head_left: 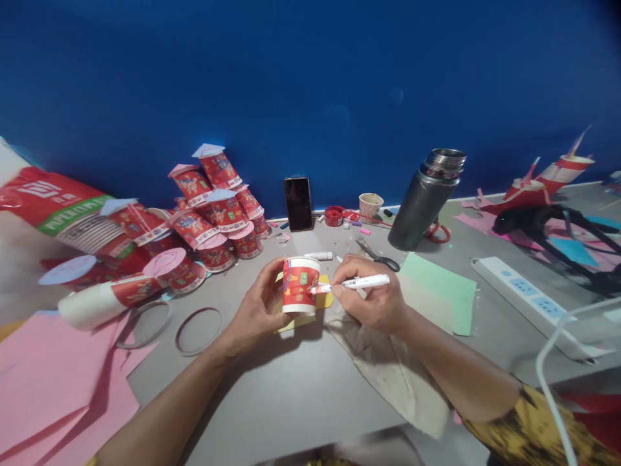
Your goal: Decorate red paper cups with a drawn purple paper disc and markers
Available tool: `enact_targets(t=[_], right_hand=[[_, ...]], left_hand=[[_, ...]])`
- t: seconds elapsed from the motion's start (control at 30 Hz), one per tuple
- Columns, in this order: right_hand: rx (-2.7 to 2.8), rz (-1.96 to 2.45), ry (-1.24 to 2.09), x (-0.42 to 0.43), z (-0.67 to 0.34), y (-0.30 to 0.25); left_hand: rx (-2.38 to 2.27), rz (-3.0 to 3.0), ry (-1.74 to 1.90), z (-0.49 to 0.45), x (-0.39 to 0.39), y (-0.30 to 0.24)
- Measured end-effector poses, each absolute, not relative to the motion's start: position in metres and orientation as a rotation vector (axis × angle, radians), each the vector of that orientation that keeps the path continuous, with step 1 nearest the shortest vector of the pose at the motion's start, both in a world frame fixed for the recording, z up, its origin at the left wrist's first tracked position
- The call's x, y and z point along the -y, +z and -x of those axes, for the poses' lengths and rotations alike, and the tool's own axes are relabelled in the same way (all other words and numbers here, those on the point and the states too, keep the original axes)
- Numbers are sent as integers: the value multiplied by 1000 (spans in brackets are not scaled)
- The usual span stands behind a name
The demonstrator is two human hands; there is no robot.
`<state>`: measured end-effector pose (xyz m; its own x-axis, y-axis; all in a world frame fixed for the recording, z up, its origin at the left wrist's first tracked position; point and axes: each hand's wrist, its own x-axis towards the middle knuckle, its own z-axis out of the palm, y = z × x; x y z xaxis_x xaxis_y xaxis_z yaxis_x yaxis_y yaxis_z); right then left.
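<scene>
My left hand (264, 299) is wrapped round the left side of a red paper cup (297, 288) with a white rim and printed stars, held upright over the table. A white marker (366, 281) is pinched in my right hand (371, 298), its tip pointing left at the cup's right side; whether it touches the cup I cannot tell. Under the cup lies yellow paper (323, 301). Just behind the cup rests another white marker (319, 256). Beneath my right wrist spreads a beige cloth (383, 362).
Decorated paper cups (226, 210) are piled at the left, near pink paper (58, 382) and tape rings (198, 331). A phone (297, 204) leans on the blue wall. Scissors (383, 260), a dark flask (427, 200), green paper (441, 291) and a power strip (538, 304) lie rightward.
</scene>
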<state>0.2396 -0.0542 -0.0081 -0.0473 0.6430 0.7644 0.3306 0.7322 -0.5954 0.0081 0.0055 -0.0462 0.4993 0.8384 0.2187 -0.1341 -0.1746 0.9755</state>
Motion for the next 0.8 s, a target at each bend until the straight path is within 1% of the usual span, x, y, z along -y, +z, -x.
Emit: enact_targets(t=[0.23,0.53,0.8], right_hand=[[1593,798,271,55,-239,-5],[1711,759,93,54,-233,-7],[1763,795,86,54,-235,-11]], left_hand=[[-700,-1617,995,-7,-7,-48],[-857,-1827,1007,-6,-3,-51],[-903,-1910,1019,-7,-2,-49]])
